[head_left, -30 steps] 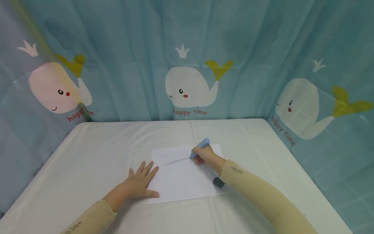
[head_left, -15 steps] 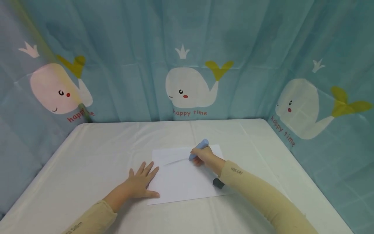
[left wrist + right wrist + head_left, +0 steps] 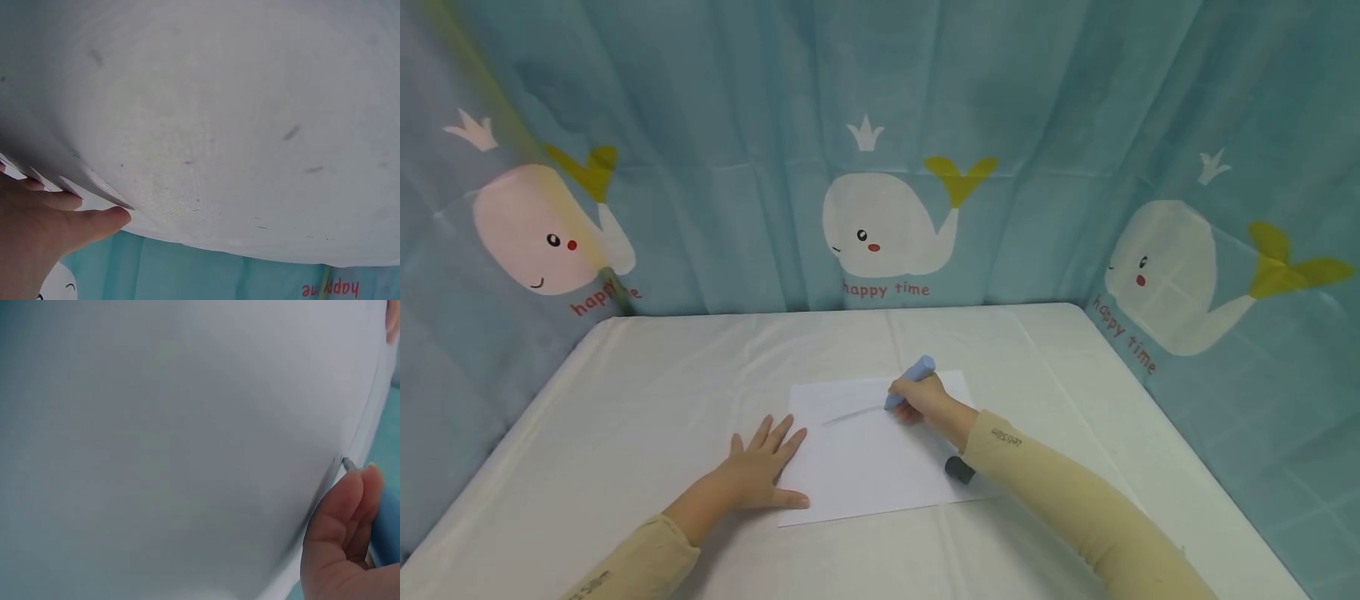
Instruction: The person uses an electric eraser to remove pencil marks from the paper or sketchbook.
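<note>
A sheet of white paper [image 3: 865,475] lies on the white-covered table. My right hand [image 3: 925,396] pinches a light blue marker [image 3: 919,368], tilted, with its tip down at the upper part of the sheet. In the right wrist view the dark marker tip [image 3: 348,464] shows just beyond the fingertips. A thin grey streak [image 3: 850,415] runs left from the tip; I cannot tell whether it is ink or shadow. My left hand [image 3: 756,471] rests with spread, straight fingers at the paper's left edge. A black cap [image 3: 958,469] lies on the sheet beside my right sleeve.
A white cloth [image 3: 625,417] covers the table. Behind it and along both sides hangs a blue curtain [image 3: 737,225] printed with whales. My right sleeve [image 3: 1060,500] passes over the paper's right corner.
The marker and right hand have shifted very slightly left and down on the paper over the first half second, then hold still. The left hand stays in place.
</note>
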The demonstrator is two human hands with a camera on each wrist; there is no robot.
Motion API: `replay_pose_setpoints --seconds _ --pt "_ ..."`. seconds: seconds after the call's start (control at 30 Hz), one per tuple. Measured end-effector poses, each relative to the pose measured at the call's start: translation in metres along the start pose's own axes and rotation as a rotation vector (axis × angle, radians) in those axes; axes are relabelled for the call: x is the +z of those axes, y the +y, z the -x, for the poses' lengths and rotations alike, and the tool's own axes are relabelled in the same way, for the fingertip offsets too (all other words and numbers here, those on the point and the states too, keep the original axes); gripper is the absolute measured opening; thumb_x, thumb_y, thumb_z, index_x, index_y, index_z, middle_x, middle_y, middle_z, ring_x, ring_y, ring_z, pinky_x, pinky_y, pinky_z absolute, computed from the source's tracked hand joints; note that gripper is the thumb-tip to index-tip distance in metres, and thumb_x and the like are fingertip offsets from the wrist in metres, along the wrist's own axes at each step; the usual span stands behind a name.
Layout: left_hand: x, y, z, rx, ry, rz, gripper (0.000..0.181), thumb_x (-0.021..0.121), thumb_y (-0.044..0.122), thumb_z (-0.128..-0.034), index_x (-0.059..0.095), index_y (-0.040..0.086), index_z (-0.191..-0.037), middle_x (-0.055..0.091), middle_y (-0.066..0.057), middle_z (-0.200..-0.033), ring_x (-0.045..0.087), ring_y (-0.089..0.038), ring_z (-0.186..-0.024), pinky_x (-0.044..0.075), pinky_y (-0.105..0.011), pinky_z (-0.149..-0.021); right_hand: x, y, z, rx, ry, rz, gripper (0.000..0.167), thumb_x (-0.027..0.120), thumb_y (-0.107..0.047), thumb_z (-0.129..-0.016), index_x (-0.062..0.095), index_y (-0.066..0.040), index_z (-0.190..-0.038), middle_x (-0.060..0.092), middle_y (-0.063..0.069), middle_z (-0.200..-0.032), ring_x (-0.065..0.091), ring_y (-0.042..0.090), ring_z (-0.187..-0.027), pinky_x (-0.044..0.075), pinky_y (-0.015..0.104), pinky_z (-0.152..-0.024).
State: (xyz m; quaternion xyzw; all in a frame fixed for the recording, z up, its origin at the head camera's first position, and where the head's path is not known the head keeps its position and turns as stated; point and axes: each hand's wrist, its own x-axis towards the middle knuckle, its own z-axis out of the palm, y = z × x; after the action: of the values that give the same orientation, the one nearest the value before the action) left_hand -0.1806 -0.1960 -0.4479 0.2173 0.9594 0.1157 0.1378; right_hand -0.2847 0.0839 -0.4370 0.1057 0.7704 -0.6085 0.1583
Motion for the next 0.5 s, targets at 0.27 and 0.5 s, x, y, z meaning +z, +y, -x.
replay_pose_setpoints --seconds 0.27,0.5 --pt "0.0012 -0.0013 -0.0018 -0.003 -0.009 0.001 0.107 0.064 0.071 -0.0754 0.029 0.003 -0.151 0.014 -0.026 -0.158 0.006 -0.054 -0.141 0.007 -0.082 -0.095 0.0006 0.0003 0.0001 0.002 0.02 -0.003 0.022 0.064 -0.009 -0.082 0.058 0.003 -0.099 0.06 0.008 -0.063 0.056 0.012 -0.048 0.049 0.023 -0.048" --pt "0.0004 -0.0011 -0.0013 0.003 -0.003 0.005 0.108 0.064 0.071 -0.0752 0.029 0.002 -0.151 0.014 -0.026 -0.157 0.007 -0.054 -0.141 0.006 -0.082 -0.095 0.0029 0.0007 0.0011 -0.005 0.007 0.012 0.022 0.063 -0.009 -0.082 0.057 0.003 -0.099 0.061 0.008 -0.064 0.056 0.012 -0.048 0.05 0.023 -0.049"
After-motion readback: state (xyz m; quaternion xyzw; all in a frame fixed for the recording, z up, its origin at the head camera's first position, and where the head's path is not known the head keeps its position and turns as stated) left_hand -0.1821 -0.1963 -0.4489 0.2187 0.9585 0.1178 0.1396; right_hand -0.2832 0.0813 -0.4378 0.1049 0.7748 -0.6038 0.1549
